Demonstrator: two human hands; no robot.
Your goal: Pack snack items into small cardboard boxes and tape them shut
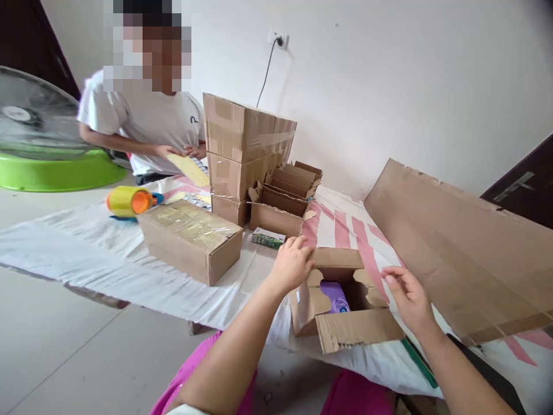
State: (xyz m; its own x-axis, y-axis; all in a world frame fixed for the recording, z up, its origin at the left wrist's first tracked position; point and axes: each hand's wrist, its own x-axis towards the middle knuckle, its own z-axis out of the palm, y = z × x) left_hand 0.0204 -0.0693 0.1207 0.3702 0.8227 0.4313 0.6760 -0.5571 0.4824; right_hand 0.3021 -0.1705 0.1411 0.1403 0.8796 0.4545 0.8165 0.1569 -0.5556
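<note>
A cardboard box (305, 311) stands before me with its flaps raised and folded outward. Inside lies a purple package (334, 297), partly hidden by the flaps. My left hand (292, 264) is at the box's back left corner, its bent fingers and thumb on the edge. To the right of the box, my right hand (408, 297) hovers with fingers curved and apart, holding nothing. A small green-and-white carton (268, 238) lies just beyond my left hand.
Stacked boxes (227, 129) and open boxes (276, 213) stand behind. A taped box (185, 245) and yellow-orange tape dispenser (132, 200) are left. A large cardboard sheet (458, 248) leans right. Across the table, a person (151, 127) holds a yellow sheet (189, 168) near a fan (43, 132).
</note>
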